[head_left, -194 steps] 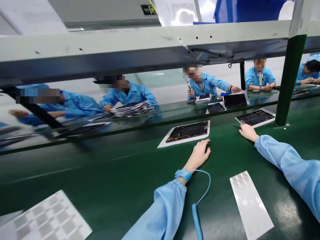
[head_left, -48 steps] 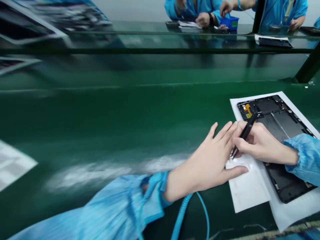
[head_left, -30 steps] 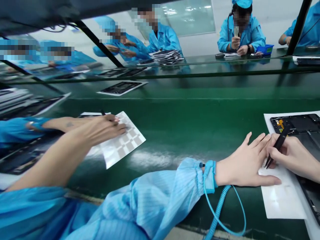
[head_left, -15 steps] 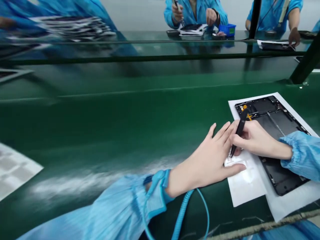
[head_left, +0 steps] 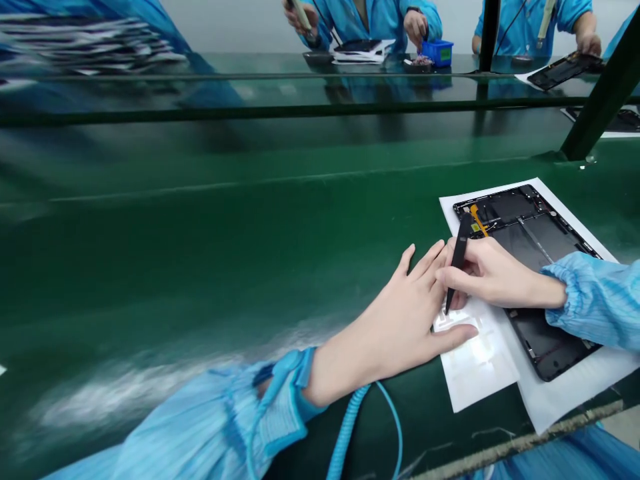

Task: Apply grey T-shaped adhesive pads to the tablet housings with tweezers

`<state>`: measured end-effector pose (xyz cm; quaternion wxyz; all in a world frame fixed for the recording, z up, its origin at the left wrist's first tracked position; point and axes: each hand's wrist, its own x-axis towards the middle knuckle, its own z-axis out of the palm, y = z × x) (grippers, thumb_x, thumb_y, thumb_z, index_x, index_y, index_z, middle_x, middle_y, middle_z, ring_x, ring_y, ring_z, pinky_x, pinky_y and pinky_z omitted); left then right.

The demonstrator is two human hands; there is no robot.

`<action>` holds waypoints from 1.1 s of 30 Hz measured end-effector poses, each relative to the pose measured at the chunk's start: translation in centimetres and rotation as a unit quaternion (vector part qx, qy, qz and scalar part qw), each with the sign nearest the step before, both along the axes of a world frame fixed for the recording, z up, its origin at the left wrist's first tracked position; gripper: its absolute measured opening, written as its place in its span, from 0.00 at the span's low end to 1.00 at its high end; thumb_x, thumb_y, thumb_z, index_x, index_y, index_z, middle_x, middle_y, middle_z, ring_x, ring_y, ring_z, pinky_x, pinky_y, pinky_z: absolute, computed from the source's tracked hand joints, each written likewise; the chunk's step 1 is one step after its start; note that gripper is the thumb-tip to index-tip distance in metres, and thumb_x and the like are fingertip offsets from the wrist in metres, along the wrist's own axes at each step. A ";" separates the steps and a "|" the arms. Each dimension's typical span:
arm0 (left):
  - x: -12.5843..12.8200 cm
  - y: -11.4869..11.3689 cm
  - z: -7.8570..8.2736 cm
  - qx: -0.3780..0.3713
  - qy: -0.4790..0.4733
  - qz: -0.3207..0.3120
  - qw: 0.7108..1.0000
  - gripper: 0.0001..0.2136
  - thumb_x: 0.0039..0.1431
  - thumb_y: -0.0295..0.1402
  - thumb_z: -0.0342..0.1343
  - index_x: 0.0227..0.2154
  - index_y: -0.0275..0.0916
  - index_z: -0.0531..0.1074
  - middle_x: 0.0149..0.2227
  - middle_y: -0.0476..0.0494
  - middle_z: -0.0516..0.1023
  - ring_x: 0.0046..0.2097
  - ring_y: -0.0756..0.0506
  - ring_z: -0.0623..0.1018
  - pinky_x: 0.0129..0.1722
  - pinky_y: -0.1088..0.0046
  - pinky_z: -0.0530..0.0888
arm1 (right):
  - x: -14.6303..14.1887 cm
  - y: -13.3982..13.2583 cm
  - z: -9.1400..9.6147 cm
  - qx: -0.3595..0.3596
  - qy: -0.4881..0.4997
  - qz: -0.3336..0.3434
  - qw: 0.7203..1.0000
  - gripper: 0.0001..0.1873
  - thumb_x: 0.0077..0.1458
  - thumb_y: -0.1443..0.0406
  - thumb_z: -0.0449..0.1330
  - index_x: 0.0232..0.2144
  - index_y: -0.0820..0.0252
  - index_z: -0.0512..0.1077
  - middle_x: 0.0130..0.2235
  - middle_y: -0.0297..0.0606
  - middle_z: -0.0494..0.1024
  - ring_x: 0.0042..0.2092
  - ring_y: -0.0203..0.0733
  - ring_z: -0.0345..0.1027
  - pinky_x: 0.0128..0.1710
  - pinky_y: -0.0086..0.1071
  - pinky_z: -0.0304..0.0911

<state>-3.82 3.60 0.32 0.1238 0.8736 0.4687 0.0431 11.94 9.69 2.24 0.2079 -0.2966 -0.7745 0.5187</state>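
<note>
Pinching black tweezers [head_left: 459, 260] in the right hand [head_left: 493, 273], reaching in from the right side of the view, with the fingers [head_left: 483, 263] curled closely around the shank. Tips slanted down toward the upper corner of a white label sheet [head_left: 475, 360], too close to tell whether touching. Left hand [head_left: 385, 333] laid flat on the green tabletop [head_left: 200, 253], fingers fanned wide, thumb stretched onto the label sheet. Blue wrist strap [head_left: 285, 393] fastened at the left cuff, with a coiled blue grounding cord [head_left: 347, 427] trailing toward the bottom of the view. Just beyond the hands, an opened black tablet housing [head_left: 530, 240] lying on a larger white paper sheet [head_left: 560, 393], right of center, with an orange flex cable [head_left: 477, 220] showing near its upper left corner. Label sheet overlapping the paper's left side, beside the housing's lower edge. Right forearm in a pale blue sleeve [head_left: 595, 300] crossing above the housing. Farther away, across the tabletop, co-workers in blue smocks [head_left: 370, 20], one hand [head_left: 415, 27] just beside a blue bin [head_left: 437, 53]. Blurred stack of dark panels [head_left: 85, 47] at the upper left.
</note>
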 end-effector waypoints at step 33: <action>5.4 -3.5 0.8 0.102 -0.208 -0.173 0.957 0.12 0.65 0.23 0.45 0.42 0.34 0.74 0.39 0.41 0.79 0.44 0.45 0.76 0.46 0.68 0.77 | 8.1 -12.7 -1.6 0.033 0.159 -0.479 0.863 0.13 0.53 0.71 0.63 0.23 0.55 0.63 0.24 0.26 0.76 0.25 0.32 0.68 0.25 0.26 0.64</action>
